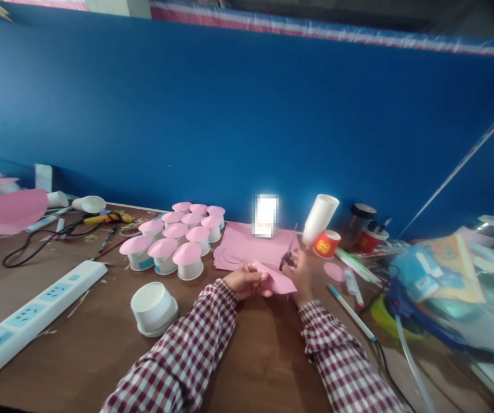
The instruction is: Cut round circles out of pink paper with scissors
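Observation:
Between finger and thumb, my left hand (248, 280) pinches a piece of pink paper (281, 281). My right hand (302, 279) is closed on a pair of dark-handled scissors (287, 258), whose blades point up and away from me. The scissors are just beyond the paper's right side, and I cannot tell whether they touch it. Behind both hands lie pink paper sheets (240, 244), with curved cut lines at their left. A pink paper disc (334, 271) rests on the table right of my right hand.
Several white cups topped with pink discs (187, 253) stand to the left. Nearer are stacked white cups (154, 308) and a power strip (42, 312). On the right are a red cup (326, 245), a tall white cup stack (321, 218), markers (352, 312) and plastic bags (440, 275).

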`<state>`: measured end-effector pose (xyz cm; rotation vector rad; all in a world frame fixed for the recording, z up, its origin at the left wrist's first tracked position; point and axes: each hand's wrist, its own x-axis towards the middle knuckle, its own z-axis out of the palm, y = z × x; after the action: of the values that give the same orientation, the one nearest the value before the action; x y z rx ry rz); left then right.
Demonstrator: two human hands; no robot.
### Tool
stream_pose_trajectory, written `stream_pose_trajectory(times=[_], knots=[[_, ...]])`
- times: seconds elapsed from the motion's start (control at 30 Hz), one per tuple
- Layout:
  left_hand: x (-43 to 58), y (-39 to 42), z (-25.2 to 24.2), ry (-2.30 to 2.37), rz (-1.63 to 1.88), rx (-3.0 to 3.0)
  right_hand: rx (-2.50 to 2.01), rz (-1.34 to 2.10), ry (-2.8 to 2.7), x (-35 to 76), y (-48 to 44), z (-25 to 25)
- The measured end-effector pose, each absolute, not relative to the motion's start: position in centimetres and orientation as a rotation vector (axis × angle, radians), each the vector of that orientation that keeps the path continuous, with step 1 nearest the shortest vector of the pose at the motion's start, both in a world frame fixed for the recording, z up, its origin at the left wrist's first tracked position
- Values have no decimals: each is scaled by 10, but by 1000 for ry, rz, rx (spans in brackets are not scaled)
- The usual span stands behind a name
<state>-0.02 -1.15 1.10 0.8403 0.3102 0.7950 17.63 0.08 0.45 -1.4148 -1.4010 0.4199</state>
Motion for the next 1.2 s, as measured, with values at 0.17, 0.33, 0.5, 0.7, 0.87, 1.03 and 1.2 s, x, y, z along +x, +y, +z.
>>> stream_pose_trajectory(times=[0.17, 0.33, 0.5, 0.7, 0.87, 1.03, 1.2], knots=[[0, -15, 14, 315, 501, 989, -1545, 287, -1577, 177, -4, 9], [-4, -22, 20, 376, 394, 1009, -1574, 131, -1885, 171, -9, 9], [-8, -24, 21, 409, 397, 973, -1338, 632, -1784, 168, -11, 13], [-6, -21, 18, 345, 504, 930, -1297, 543, -1432, 179, 0, 8], [-6, -9, 17, 406, 1079, 490, -1489, 290, -1757, 180, -2, 8], [-9, 5, 21, 439, 1390, 120, -1291, 571, -1812, 171, -13, 16], [-7, 8, 20, 479, 1450, 91, -1246, 715, -1411, 174, -8, 16]])
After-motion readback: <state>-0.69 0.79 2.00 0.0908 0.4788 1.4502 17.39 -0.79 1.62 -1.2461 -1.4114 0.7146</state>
